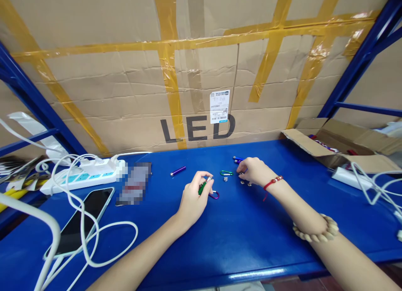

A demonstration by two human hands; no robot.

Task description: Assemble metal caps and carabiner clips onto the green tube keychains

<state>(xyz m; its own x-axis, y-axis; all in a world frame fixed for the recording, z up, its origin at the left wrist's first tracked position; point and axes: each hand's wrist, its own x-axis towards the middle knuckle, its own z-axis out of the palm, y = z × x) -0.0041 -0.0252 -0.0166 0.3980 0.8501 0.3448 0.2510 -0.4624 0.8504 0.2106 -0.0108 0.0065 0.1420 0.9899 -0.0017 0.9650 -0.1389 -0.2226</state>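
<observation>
"Blue glossy tabletop [238, 240], taped cardboard [125, 94] behind. What's leftmost?"

"One white plastic power strip [84, 180], one flat phone [75, 226], then one smooth purple tube [178, 171]."

"And the left hand [195, 195]?"

"Fingers pinching one green tube [202, 188] with a silvery end; one purple carabiner [217, 195] curves out just beside them."

"Further right?"

"One green carabiner [226, 174], one small shiny piece [225, 179] near it, then two bluish tubes [238, 158] beside the right hand [256, 170]."

"Its fingers?"

"Drawn narrow; I can't tell whether they hold anything. Two silvery bits [242, 183] lie just below."
</observation>
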